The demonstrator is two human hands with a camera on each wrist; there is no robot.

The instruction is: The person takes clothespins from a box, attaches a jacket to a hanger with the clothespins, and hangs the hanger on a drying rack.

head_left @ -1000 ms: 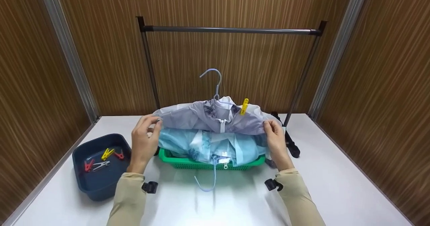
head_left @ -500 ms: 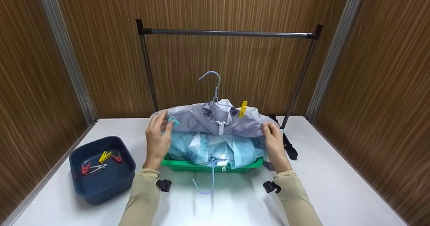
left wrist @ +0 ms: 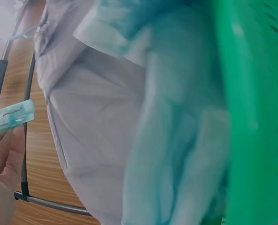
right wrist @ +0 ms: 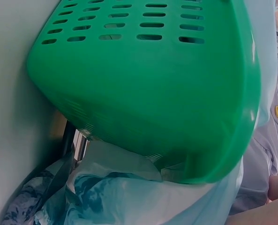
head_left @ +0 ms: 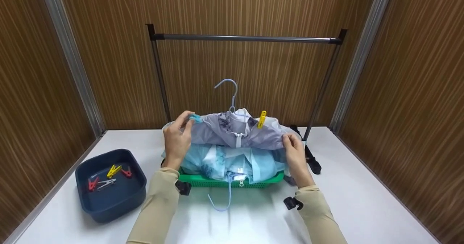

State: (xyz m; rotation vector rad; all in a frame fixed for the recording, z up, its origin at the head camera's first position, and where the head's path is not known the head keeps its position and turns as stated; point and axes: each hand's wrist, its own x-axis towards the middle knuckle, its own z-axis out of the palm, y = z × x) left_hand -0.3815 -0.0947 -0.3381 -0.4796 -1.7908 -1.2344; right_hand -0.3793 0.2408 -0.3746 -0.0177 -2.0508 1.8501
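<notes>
Between thumb and fingers, my left hand [head_left: 177, 139] pinches a teal clothespin [left wrist: 16, 115] at the left shoulder of a lavender jacket [head_left: 208, 132]. In the left wrist view the clothespin stands apart from the jacket's edge. My right hand [head_left: 297, 157] pinches the jacket's right shoulder. The jacket is on a pale blue hanger [head_left: 235, 88], its hook upright, and a yellow clothespin [head_left: 261, 120] is clipped beside the collar. Below it a light blue jacket [head_left: 195, 160] lies in a green basket [head_left: 203, 182], with a second hanger's hook [head_left: 230, 197] poking out the front.
A dark blue bin [head_left: 116, 211] at the left holds several clothespins [head_left: 114, 170] in red, yellow and grey. Behind the basket stands a rack with a grey rail [head_left: 246, 38]; its black foot [head_left: 315, 164] shows at the right. Wood-patterned walls enclose the white table [head_left: 362, 200].
My left hand has moved right and upward along the jacket's shoulder, and the teal clothespin in it has come into view. My right hand keeps its hold. The head view has tilted slightly.
</notes>
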